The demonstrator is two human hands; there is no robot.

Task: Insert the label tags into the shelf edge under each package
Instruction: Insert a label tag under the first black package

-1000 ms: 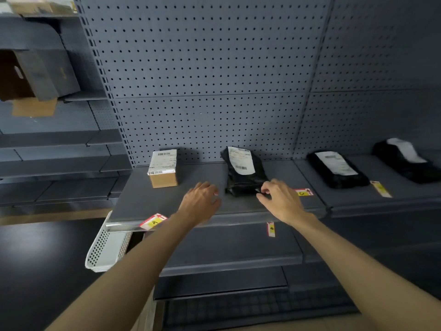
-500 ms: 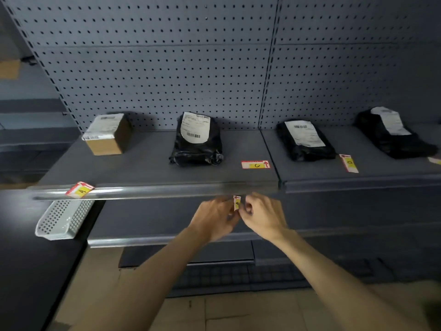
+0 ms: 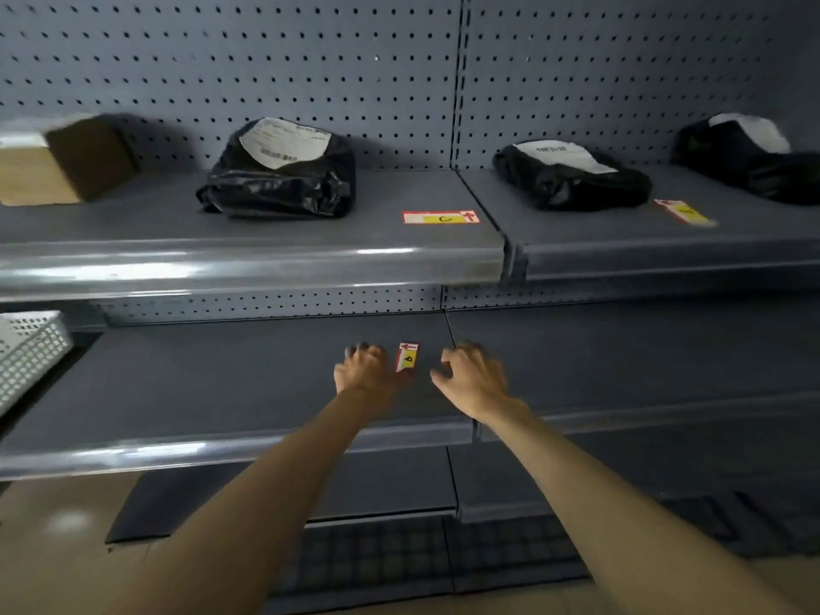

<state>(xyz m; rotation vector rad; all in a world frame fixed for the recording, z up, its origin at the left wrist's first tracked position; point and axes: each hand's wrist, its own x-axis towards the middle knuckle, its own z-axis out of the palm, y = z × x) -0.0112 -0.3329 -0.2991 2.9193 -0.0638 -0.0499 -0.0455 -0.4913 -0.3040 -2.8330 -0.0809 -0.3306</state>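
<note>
Tag point(image 3: 407, 358): sm. red/yellow strip, blk mark

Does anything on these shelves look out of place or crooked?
Yes. Two tags lie loose on the upper shelf instead of in its front edge: the tag marked C beside the first black bag, and a skewed tag in front of the next bag. The left hand holds a third tag.

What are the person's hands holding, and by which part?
The left hand pinches a red-and-yellow label tag by its lower end. The right hand, fingers loosely curled, holds nothing.
</note>
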